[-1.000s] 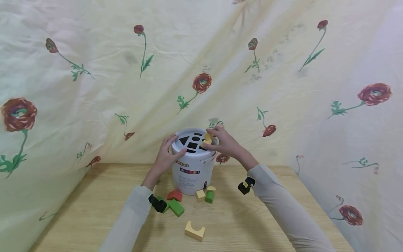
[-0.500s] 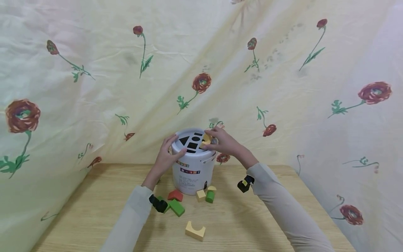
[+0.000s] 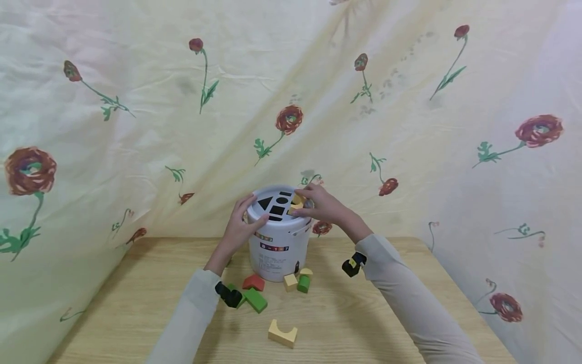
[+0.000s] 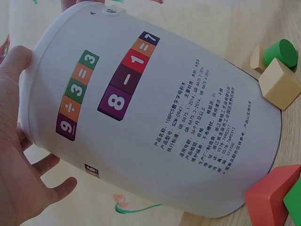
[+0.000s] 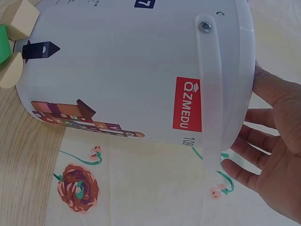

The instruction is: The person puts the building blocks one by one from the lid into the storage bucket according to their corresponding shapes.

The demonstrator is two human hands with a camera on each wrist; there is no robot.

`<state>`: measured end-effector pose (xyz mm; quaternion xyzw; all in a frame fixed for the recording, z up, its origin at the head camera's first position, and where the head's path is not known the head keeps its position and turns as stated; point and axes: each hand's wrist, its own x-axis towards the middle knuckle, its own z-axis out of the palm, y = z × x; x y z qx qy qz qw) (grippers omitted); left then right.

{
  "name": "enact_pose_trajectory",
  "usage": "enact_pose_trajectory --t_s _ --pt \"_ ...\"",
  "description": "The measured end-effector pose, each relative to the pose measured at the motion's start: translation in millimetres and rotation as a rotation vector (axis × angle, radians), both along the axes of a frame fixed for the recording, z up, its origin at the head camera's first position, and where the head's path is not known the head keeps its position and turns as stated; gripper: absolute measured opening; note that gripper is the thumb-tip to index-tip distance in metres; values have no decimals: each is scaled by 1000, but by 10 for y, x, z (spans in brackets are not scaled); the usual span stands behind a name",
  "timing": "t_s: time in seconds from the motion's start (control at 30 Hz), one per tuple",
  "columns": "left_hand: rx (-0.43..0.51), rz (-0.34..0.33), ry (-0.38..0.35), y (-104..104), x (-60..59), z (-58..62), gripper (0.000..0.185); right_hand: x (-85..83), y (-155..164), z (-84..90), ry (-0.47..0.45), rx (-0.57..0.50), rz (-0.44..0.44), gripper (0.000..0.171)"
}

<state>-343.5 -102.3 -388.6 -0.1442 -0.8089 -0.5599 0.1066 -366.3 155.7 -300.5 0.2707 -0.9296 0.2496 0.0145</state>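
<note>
A white bucket (image 3: 273, 260) stands upright at the back of the table, its lid (image 3: 256, 210) cut with shaped holes. My left hand (image 3: 240, 221) grips the lid's left rim, thumb at the front; the left wrist view shows some of its fingers spread beside the wall. With thumb and fingers my right hand (image 3: 325, 206) pinches a yellow arch block (image 3: 297, 206) over a hole on the lid's right side. Part of that block is hidden by the fingers, and the right wrist view does not show it.
Before the bucket lie a red block (image 3: 253, 282), green blocks (image 3: 255, 300), a cream cube (image 3: 290, 283), a green cylinder (image 3: 303, 284) and a yellow half-round block (image 3: 306, 272). Another yellow arch block (image 3: 283, 334) lies nearer. A white handle (image 5: 210, 89) hangs on the bucket's side. Flowered cloth hangs behind.
My right hand has shifted slightly left with the yellow arch block, which now sits a little lower at the hole. The left hand keeps its hold on the rim.
</note>
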Motion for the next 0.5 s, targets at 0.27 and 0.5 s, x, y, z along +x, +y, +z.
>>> enact_pose_trajectory --t_s 0.27,0.5 --pt "3 -8 7 -2 -7 0 78 -16 10 -20 -8 -5 -17 74" --pt "13 -14 12 -8 6 11 77 -32 14 -64 8 -16 -32 73"
